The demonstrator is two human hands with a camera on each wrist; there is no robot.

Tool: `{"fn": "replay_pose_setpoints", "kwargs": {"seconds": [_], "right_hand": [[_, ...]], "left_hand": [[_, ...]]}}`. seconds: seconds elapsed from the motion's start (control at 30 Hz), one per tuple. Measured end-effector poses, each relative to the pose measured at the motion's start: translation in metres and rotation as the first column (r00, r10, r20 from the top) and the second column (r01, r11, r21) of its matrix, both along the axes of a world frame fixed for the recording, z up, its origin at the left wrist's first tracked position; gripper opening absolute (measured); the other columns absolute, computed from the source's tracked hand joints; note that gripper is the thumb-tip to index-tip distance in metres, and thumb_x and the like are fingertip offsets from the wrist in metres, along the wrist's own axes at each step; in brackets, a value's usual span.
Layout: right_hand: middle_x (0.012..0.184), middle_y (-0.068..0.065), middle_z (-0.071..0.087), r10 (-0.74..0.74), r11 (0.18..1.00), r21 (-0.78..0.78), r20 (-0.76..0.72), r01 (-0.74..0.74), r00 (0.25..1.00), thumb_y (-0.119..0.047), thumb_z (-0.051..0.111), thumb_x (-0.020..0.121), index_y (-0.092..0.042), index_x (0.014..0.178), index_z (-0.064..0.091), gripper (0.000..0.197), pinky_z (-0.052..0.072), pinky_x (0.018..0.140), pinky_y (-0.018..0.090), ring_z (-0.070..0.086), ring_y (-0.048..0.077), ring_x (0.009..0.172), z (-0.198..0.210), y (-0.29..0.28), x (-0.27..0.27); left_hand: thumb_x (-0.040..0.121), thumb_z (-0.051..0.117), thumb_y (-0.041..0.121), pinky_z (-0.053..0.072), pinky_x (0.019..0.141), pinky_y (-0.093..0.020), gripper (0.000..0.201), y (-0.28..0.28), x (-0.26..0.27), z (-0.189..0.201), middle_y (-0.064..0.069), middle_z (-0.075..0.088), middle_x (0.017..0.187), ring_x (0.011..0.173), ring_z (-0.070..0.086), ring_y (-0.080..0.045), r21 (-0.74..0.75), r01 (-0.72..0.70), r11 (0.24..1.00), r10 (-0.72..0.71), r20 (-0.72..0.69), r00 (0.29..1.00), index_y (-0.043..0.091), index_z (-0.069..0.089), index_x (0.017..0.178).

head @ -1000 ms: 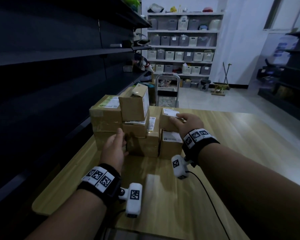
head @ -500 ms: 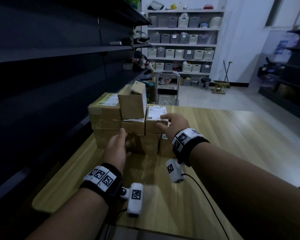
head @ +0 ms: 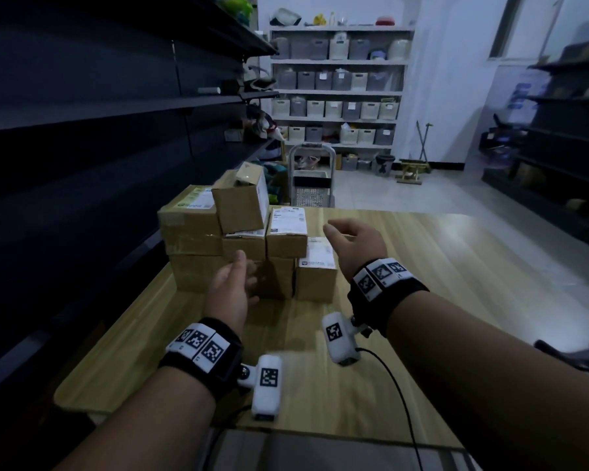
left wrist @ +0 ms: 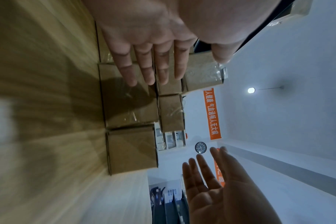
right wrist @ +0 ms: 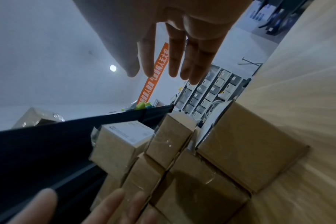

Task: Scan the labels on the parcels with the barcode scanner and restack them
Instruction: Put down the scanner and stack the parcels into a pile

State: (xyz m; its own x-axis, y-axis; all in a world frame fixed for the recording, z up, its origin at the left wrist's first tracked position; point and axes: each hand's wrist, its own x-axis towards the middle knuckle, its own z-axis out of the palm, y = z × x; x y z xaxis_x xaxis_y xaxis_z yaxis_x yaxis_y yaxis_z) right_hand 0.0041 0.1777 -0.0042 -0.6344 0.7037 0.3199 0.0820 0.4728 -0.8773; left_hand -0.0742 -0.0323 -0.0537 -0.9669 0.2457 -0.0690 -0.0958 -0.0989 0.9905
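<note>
Release is complete: right hand (head: 357, 244), which a moment ago pressed the small label-topped cardboard parcel (head: 287, 232), now hovers beside it with fingers straight and empty. Left hand (head: 232, 287), fingers straight, hovers before the brown parcel stack (head: 191, 253) on the wooden table (head: 422, 300). Judged: parcel restacked. No scanner visible. Distant grey shelf bins (head: 334, 78), contents unreadable.

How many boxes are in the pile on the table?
7 boxes. Bottom row: left box, middle box, right box. Above them: big box, small box, labelled box. On top: tilted box. More may hide behind.
</note>
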Motion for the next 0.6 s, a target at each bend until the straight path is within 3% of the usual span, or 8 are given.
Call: {"fn": "replay_pose_setpoints", "kwargs": {"seconds": [0.13,0.23,0.4,0.5,0.6], "right_hand": [[0.093,-0.013,0.078,-0.077,0.993,-0.101,-0.119,0.065,0.99,-0.046,0.068,0.096,-0.038,0.094,0.075,0.011,0.063,0.084,0.04,0.075,0.012,0.089,-0.013,0.005,0.05],[0.083,-0.008,0.079,-0.169,0.972,-0.195,-0.195,0.131,0.966,-0.047,0.071,0.094,-0.033,0.093,0.078,0.015,0.065,0.082,0.048,0.076,0.012,0.079,-0.03,0.013,0.093],[0.084,-0.001,0.079,-0.304,0.936,-0.261,-0.261,0.236,0.916,-0.039,0.072,0.095,-0.023,0.094,0.078,0.017,0.065,0.08,0.053,0.076,0.012,0.075,-0.033,0.041,0.162],[0.084,0.001,0.078,-0.391,0.909,-0.26,-0.257,0.326,0.884,-0.037,0.072,0.097,-0.022,0.093,0.076,0.016,0.066,0.079,0.051,0.076,0.012,0.073,-0.025,0.068,0.203],[0.082,-0.001,0.077,-0.472,0.877,-0.233,-0.26,0.42,0.842,-0.041,0.072,0.095,-0.023,0.09,0.075,0.019,0.066,0.077,0.051,0.074,0.013,0.07,-0.014,0.095,0.247]], "left_hand": [[0.109,0.055,0.057,0.059,0.089,-0.045,0.041,0.021,0.022,-0.008,0.0,0.079,0.123,0.113,0.073,-0.02,0.006,0.075,0.997,-0.075,0.005,0.997,0.022,0.074,0.12],[0.108,0.063,0.051,0.059,0.091,-0.049,0.034,0.046,0.046,-0.013,-0.004,0.08,0.12,0.111,0.074,-0.024,0.042,0.163,0.986,-0.163,0.016,0.986,0.019,0.074,0.116],[0.105,0.071,0.036,0.058,0.086,-0.045,0.022,0.103,0.09,-0.008,-0.007,0.079,0.111,0.101,0.073,-0.023,0.004,0.324,0.946,-0.323,-0.026,0.946,0.014,0.075,0.112],[0.104,0.074,0.029,0.063,0.094,-0.045,0.014,0.142,0.121,-0.001,-0.007,0.079,0.117,0.111,0.074,-0.023,-0.027,0.413,0.91,-0.414,-0.054,0.909,0.019,0.074,0.114],[0.104,0.074,0.029,0.064,0.097,-0.048,0.012,0.179,0.156,0.005,-0.004,0.078,0.115,0.11,0.074,-0.021,-0.079,0.489,0.869,-0.495,-0.106,0.862,0.022,0.072,0.114]]}}
